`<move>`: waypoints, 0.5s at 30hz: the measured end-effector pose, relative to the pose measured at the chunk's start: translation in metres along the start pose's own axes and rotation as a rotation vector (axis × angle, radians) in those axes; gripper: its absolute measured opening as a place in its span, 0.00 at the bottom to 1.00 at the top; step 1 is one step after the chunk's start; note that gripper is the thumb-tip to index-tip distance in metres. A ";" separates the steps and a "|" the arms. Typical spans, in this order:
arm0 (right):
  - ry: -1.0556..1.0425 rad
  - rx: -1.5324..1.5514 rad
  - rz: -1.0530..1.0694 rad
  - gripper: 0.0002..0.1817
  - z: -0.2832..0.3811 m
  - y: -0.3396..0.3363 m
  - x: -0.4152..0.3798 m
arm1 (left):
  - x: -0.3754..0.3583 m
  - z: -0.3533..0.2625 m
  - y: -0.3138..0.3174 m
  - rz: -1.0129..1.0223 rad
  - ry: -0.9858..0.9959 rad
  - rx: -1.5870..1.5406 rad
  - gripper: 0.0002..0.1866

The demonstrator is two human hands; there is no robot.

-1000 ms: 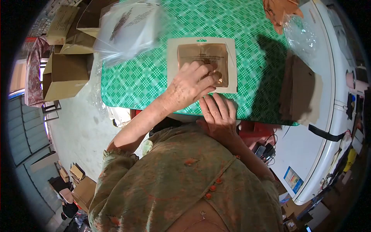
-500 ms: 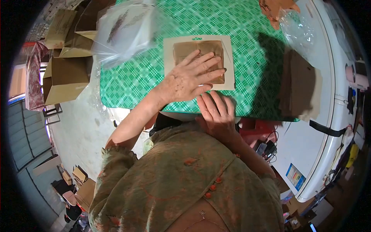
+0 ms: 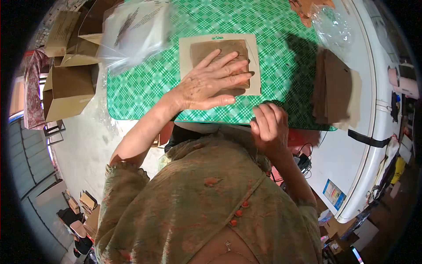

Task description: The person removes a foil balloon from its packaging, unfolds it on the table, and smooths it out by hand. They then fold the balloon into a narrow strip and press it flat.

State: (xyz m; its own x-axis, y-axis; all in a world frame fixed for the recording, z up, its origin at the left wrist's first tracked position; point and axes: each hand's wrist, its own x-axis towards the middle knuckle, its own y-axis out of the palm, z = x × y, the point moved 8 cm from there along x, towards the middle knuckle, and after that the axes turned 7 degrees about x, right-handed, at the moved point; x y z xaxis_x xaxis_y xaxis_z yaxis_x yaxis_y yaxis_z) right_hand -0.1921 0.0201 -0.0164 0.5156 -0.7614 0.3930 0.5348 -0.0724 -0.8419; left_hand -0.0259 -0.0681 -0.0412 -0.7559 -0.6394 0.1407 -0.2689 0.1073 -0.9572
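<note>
A cream backing card (image 3: pixel 184 53) with a hang slot at its top lies on the table, and a flat brown packet (image 3: pixel 239 46) sits on its middle. My left hand (image 3: pixel 213 81) lies over the packet with its fingers spread, covering much of it and the card's lower left part. My right hand (image 3: pixel 270 123) is at the table's near edge, right of the card and apart from it. Its fingers are curled in, and nothing shows in them.
A green checked cloth (image 3: pixel 149 94) covers the table. Clear plastic bags (image 3: pixel 140 31) lie at the back left, beside open cardboard boxes (image 3: pixel 70 88). Stacked brown cards (image 3: pixel 336 88) and crumpled clear plastic (image 3: pixel 332 24) lie at the right, next to a white appliance (image 3: pixel 371 79).
My right hand has moved right, away from the card's lower edge, and its fingers have curled. My left hand stays on the packet. The whole view has shifted slightly.
</note>
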 end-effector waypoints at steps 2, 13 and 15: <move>0.004 0.030 0.004 0.21 -0.003 -0.004 -0.004 | 0.000 -0.001 0.000 0.017 -0.006 0.020 0.39; -0.010 -0.033 0.000 0.19 -0.015 -0.001 -0.001 | 0.000 -0.006 0.006 0.071 -0.006 0.203 0.27; -0.014 0.005 -0.006 0.18 -0.018 0.000 -0.008 | 0.000 -0.007 0.005 0.070 -0.001 0.213 0.26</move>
State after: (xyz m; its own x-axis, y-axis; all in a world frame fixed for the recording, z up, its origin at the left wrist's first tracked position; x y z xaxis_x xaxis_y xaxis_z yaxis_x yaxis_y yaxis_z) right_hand -0.2080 0.0145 -0.0257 0.5216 -0.7522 0.4026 0.5407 -0.0736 -0.8380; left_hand -0.0317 -0.0626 -0.0446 -0.7679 -0.6365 0.0720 -0.0838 -0.0117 -0.9964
